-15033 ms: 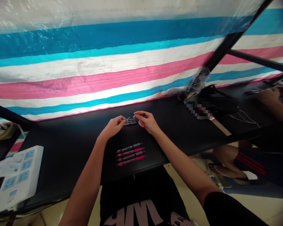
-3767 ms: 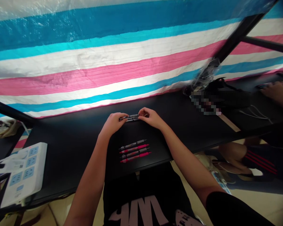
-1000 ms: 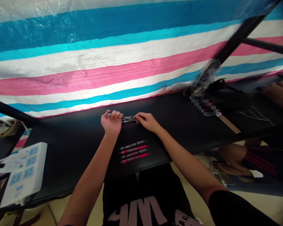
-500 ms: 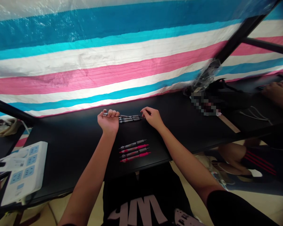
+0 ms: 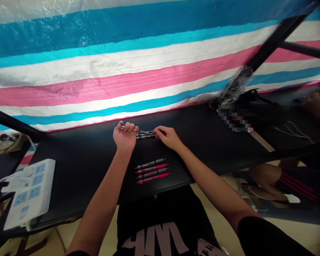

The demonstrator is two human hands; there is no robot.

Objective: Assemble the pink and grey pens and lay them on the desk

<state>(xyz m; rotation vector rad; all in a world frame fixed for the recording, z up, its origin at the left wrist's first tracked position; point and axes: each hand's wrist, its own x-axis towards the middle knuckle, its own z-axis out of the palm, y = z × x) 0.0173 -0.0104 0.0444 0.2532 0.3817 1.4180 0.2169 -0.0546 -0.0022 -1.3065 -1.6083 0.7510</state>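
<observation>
Left hand [image 5: 125, 137]: I see it palm up, fingers curled round a pen, the wrist turned so the knuckles face the back of the table.
Right hand [image 5: 168, 138]: palm down, thumb and forefinger pinched on the right end of that same pen; the other fingers are bent under.
Forearms: both reach forward from the near side, bare, with a black sleeve [image 5: 258, 227] on the right.
Held pen [image 5: 147, 133]: slim, dark and silvery, slanting slightly between the two hands, its pale end showing above the left fingers.
Lying pens [image 5: 144, 137]: dark and silver, on the table just under the held one — the hands hide their ends, so I cannot count them.
Pen row [image 5: 152, 171]: four pens side by side nearer the table's front edge, grey and pink-red by turns, well apart from the hands.
Black table [image 5: 90, 160]: dark, with a faint sheen.
Left side: a white power strip [image 5: 34, 192] with pale blue socket panels.
Right side: a black bag [image 5: 265, 112], a pixelated patch beside it, then a wooden strip [image 5: 262, 140] and a white cable [image 5: 296, 131].
Far right: another person's hand [image 5: 318, 105], blurred, at the same table.
Backdrop: a striped sheet [image 5: 122, 81] — blue, white and pink — behind the table.
</observation>
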